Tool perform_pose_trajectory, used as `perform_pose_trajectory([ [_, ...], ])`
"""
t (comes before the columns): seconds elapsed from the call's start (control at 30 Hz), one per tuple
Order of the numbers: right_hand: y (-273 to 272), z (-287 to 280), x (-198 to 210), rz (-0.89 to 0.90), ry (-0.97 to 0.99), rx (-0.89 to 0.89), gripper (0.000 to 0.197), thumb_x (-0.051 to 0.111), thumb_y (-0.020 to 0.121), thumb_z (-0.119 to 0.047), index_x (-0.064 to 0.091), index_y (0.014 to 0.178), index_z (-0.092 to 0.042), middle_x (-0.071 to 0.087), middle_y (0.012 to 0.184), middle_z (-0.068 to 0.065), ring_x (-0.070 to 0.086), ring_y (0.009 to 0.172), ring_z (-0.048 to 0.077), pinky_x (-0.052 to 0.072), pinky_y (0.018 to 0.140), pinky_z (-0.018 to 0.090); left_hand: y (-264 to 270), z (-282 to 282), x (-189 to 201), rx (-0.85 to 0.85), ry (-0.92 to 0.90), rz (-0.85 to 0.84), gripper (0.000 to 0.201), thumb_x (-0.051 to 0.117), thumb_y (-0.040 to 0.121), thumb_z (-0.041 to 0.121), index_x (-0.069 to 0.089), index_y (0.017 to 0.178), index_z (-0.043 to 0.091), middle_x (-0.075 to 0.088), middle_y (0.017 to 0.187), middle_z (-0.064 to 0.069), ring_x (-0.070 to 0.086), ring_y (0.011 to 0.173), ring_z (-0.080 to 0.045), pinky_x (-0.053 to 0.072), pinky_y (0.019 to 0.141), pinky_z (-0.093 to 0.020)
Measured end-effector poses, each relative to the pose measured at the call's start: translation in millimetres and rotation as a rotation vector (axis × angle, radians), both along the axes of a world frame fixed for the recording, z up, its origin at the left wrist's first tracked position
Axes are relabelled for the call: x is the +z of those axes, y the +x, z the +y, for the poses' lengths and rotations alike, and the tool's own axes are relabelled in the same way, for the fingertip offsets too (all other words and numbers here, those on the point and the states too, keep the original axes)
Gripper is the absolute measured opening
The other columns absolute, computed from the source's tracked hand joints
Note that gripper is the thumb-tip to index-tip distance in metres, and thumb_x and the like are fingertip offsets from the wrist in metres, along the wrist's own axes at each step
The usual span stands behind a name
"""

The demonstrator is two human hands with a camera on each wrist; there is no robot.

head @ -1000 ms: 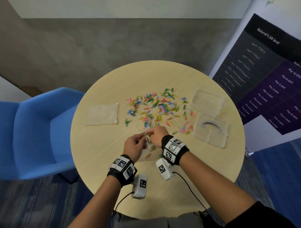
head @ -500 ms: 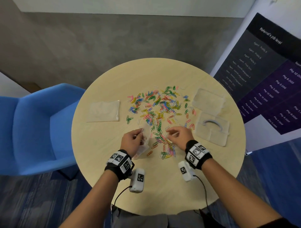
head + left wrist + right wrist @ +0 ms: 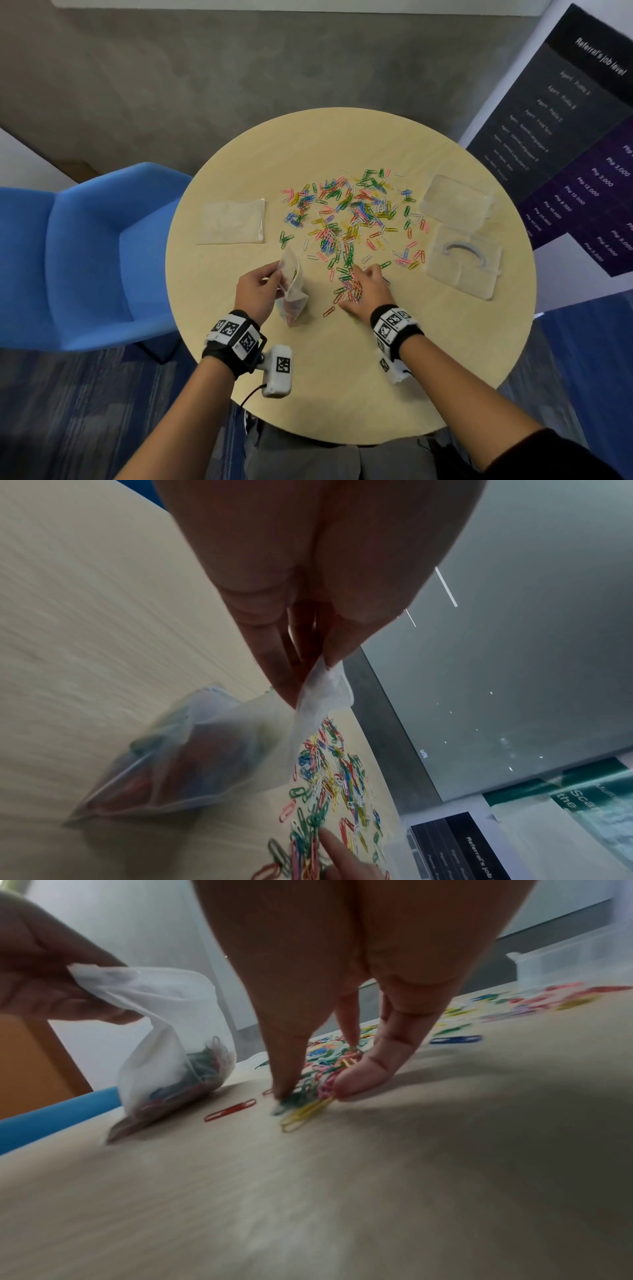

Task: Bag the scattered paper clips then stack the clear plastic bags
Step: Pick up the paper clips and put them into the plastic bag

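The left hand (image 3: 255,294) pinches the top edge of a clear plastic bag (image 3: 293,291) between thumb and fingers. The bag hangs down from that grip, and its bottom rests on the round worktop (image 3: 342,377). Some coloured clips sit inside it, at the bottom. The mouth of the bag is up by the fingers (image 3: 274,653), and the full part lies lower, nearer the person.

The right hand (image 3: 364,291) is just to the right of the bag, not touching it. Its fingertips (image 3: 356,1080) press down on a small bunch of paper clips (image 3: 308,1093), and the thumb and fingers curl in around them. One red clip (image 3: 230,1110) lies alone between the bag and this bunch.

Many more scattered clips (image 3: 349,212) lie spread out on the middle of the worktop, past both hands. A flat empty bag (image 3: 233,222) lies to the left of them. Two clear plastic box parts (image 3: 459,236) lie to the right. A blue chair (image 3: 85,257) stands on the left of the worktop.
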State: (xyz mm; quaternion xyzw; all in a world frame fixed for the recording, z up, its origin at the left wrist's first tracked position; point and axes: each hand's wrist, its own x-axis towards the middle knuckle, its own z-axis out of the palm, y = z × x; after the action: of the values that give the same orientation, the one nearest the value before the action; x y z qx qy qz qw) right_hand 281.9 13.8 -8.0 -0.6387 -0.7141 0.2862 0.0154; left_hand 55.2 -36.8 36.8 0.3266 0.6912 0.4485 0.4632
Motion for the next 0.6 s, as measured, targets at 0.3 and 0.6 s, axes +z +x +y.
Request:
perform_pose_trajectory([
  [0.3, -19, 21, 5, -0.093, 0.132, 0.149, 0.024, 0.056, 0.095, -0.016, 0.070, 0.112, -0.009, 0.061, 0.113, 0.010, 0.061, 0.100, 0.026, 0.051, 0.091, 0.033, 0, -6, 3, 0.004, -0.013, -0.038, 0.028, 0.052, 0.097, 0.004, 0.066, 0.121, 0.003, 0.070, 0.095, -0.011, 0.064, 0.073, -0.013, 0.054, 0.061, -0.014],
  [0.6, 23, 46, 23, 0.458, -0.240, -0.495, 0.015, 0.075, 0.080, -0.008, 0.075, 0.095, -0.003, 0.074, 0.097, 0.012, 0.071, 0.074, 0.017, 0.057, 0.076, 0.021, 14, 3, 3, -0.028, -0.028, -0.038, 0.025, 0.054, 0.096, 0.007, 0.070, 0.114, 0.013, 0.067, 0.074, -0.007, 0.062, 0.070, -0.018, 0.058, 0.074, -0.026],
])
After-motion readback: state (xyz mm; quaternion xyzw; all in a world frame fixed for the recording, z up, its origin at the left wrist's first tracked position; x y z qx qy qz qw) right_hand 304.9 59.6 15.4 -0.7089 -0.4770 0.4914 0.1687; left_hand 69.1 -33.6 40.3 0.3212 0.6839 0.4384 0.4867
